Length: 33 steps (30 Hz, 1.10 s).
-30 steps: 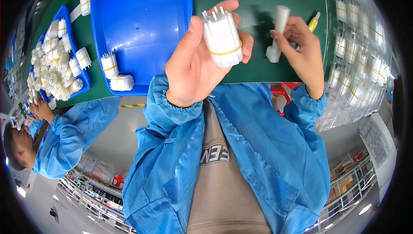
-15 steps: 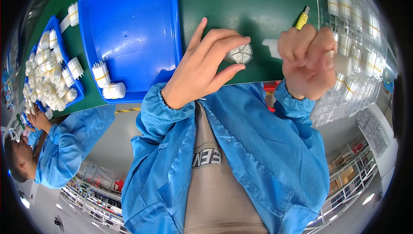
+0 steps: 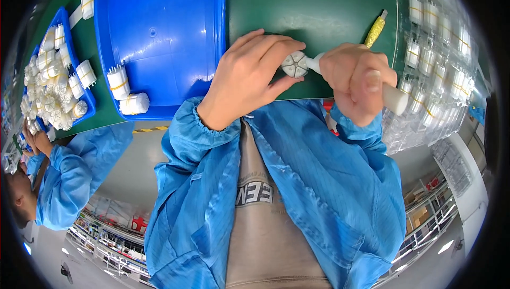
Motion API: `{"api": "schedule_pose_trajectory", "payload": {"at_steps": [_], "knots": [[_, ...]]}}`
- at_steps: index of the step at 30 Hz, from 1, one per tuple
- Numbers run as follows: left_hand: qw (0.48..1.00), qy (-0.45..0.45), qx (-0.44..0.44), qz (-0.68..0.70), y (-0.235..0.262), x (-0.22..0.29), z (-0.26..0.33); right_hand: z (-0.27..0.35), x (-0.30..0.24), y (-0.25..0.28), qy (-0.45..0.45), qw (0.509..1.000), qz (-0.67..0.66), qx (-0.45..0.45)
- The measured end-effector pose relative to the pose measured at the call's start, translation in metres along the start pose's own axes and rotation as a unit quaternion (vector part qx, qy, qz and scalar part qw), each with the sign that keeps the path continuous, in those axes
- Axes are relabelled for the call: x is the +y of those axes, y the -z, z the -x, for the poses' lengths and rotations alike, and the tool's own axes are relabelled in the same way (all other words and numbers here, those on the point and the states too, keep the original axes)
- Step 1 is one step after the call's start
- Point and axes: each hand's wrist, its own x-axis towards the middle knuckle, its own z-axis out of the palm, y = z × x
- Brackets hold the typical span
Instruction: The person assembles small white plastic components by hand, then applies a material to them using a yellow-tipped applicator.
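Note:
My left hand (image 3: 247,79) grips a round, whitish piece (image 3: 295,64) between thumb and fingers, its end face divided into wedge-shaped segments. In my closed right hand (image 3: 355,79) is a white tool with a cylindrical handle (image 3: 396,100), whose end sticks out below the fist. The tool's pale tip (image 3: 314,63) reaches the right edge of the round piece; whether it presses on it I cannot tell. Beyond the right hand, a small tool with a yellow wrapped grip and metal tip (image 3: 375,31) lies on the green table (image 3: 313,2).
Left of my hands stands a large blue tray (image 3: 159,39) with two white banded bundles (image 3: 119,82) near its corner. A smaller blue tray (image 3: 91,105) farther left is heaped with similar bundles. Clear plastic trays (image 3: 425,71) holding bundles line the right. A co-worker's sleeve (image 3: 79,169) shows at left.
My right hand has moved left, bringing the white tool's tip up to the round piece. The handle end now shows clearly. My left hand keeps its hold with little movement.

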Motion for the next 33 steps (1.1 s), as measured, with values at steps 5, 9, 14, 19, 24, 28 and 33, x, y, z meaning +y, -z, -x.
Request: {"api": "schedule_pose_trajectory", "payload": {"at_steps": [5, 9, 14, 19, 24, 28, 33], "knots": [[0.998, 0.005, 0.002, 0.065, 0.000, 0.000, 0.001, 0.001, -0.001, -0.005, -0.042, 0.998, 0.043, -0.007], [0.997, -0.010, 0.005, 0.074, -0.001, -0.002, 0.002, 0.005, 0.001, -0.015, -0.012, 0.990, 0.136, 0.013], [0.997, 0.026, 0.042, 0.057, -0.001, 0.008, -0.002, 0.001, 0.001, -0.010, -0.015, 0.998, 0.061, 0.024], [0.989, 0.048, -0.029, 0.135, 0.006, -0.001, 0.003, -0.005, 0.001, -0.005, 0.038, 0.999, -0.001, -0.019], [0.983, 0.033, -0.043, 0.173, 0.005, -0.001, 0.003, -0.006, 0.002, -0.008, -0.014, 0.999, 0.034, -0.037], [0.982, 0.030, -0.055, 0.178, 0.004, -0.002, 0.004, -0.003, 0.001, -0.008, -0.057, 0.997, 0.059, -0.015], [0.986, 0.008, -0.025, 0.168, 0.005, 0.002, -0.001, 0.002, 0.006, -0.023, 0.017, 0.992, 0.121, 0.000]]}}
